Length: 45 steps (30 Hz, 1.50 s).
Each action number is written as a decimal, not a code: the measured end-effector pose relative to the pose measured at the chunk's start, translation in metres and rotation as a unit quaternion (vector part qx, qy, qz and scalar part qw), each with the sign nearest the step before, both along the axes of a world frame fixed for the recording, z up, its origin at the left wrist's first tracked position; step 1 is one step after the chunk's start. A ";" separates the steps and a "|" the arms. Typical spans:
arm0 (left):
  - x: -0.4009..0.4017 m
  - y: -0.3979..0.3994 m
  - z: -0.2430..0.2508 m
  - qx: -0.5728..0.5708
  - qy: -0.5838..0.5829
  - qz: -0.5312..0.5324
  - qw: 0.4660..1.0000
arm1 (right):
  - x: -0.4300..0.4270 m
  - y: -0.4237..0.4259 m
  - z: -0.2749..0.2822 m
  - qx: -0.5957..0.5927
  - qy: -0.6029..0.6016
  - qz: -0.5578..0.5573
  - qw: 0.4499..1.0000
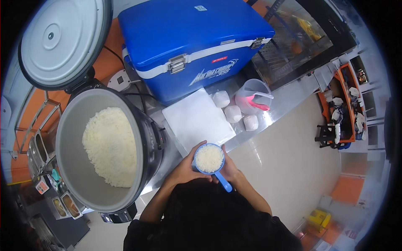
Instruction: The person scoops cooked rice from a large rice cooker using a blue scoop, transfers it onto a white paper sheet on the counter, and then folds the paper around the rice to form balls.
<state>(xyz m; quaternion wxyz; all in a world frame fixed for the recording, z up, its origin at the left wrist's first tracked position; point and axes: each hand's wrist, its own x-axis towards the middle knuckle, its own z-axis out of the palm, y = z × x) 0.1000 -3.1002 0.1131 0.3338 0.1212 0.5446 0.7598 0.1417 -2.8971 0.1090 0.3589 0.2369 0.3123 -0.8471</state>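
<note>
Both hands cradle a blue plastic measuring cup [224, 182] filled with white cooked rice [209, 158]. My left hand [186, 168] wraps the cup's left side, and my right hand [230, 168] holds its right side. The cup's handle points down toward my body. Just beyond the cup lies a stack of white paper sheets [198, 119] on the steel counter [282, 103]. To the left, a large rice cooker [64, 157] stands with its lid [62, 31] raised. A mound of rice [111, 147] fills part of its pot.
Several paper-wrapped bundles [232, 113] sit beside the sheets. Near them stands a clear plastic jug [248, 86] with a pink-handled utensil [259, 106]. A blue cooler box [194, 37] takes up the counter's back, beside a glass-fronted cabinet [295, 34]. Metal food pans [71, 205] lie at far left.
</note>
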 end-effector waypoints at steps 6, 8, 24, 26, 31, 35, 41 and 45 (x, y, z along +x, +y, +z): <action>-0.022 0.000 -0.073 -0.189 0.141 0.069 0.969 | -0.067 0.032 -0.041 0.108 -0.011 -0.061 0.992; -0.019 0.010 -0.128 -0.394 0.225 0.255 0.854 | -0.103 0.055 -0.057 0.139 0.054 -0.028 0.988; -0.085 0.089 -0.139 -0.563 0.428 0.017 0.707 | -0.126 0.114 -0.142 0.027 0.072 -0.111 0.991; -0.079 0.061 -0.157 -0.685 0.333 0.163 0.627 | -0.128 0.109 -0.141 0.032 0.043 -0.125 0.991; -0.071 0.099 -0.107 -0.599 0.398 0.052 0.692 | -0.129 0.109 -0.138 0.058 0.047 -0.124 0.989; -0.065 0.084 -0.128 -0.559 0.398 -0.002 0.728 | -0.129 0.109 -0.132 0.035 0.049 -0.118 0.991; -0.078 0.070 -0.125 -0.647 0.365 0.232 0.629 | -0.131 0.113 -0.145 -0.003 0.045 -0.114 0.992; -0.031 0.081 -0.119 -0.653 0.379 0.056 0.653 | -0.142 0.098 -0.116 0.070 0.025 -0.105 0.992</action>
